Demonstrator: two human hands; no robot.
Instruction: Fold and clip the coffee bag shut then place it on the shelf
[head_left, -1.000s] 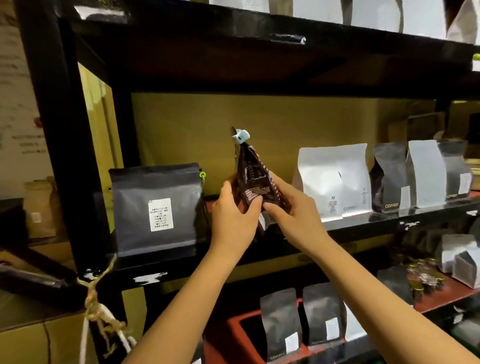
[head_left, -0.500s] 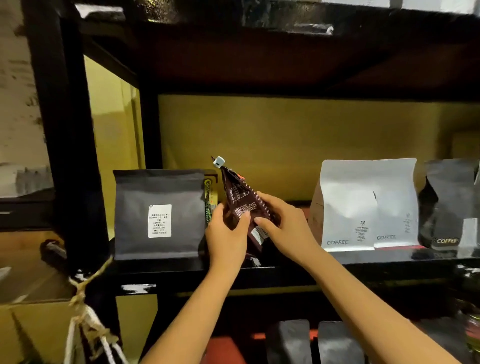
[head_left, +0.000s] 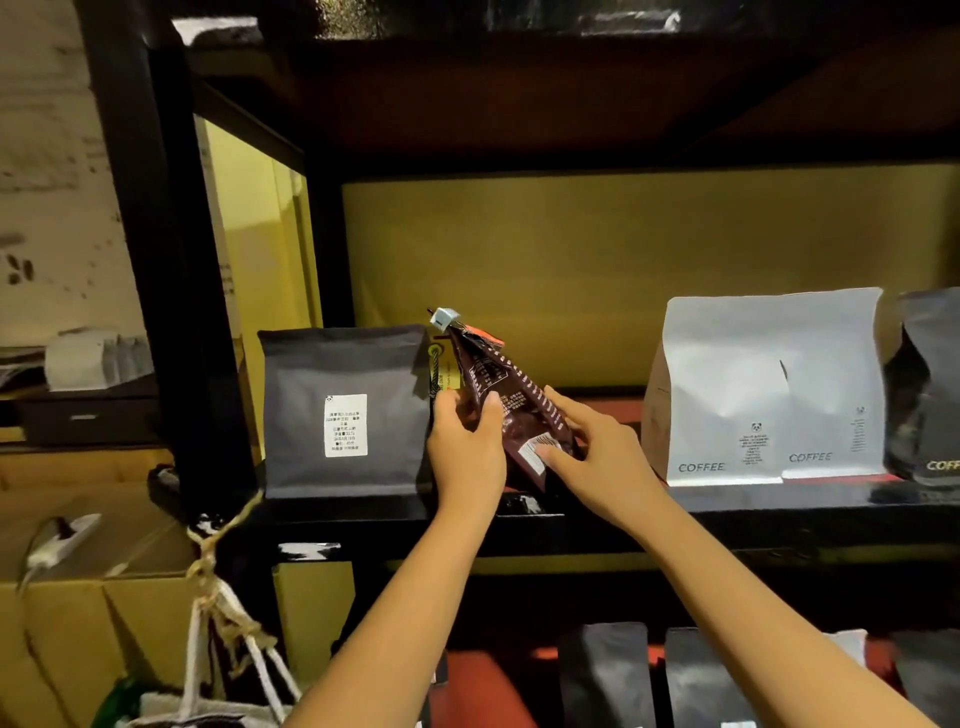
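Note:
A dark brown coffee bag stands tilted on the black shelf, its folded top pinched by a pale blue clip. My left hand grips the bag's left side, thumb across its front. My right hand rests against the bag's lower right, fingers spread over the white label. The bag's base is hidden behind my hands, so I cannot tell how fully it rests on the shelf.
A black bag with a white label stands just left of the brown one. A white COFFEE bag and a dark bag stand to the right. More bags fill the lower shelf. Cardboard boxes lie at the left.
Both hands carried the bag lower and further into the shelf, between the black and white bags. The camera has moved closer. The right fingers have loosened and spread.

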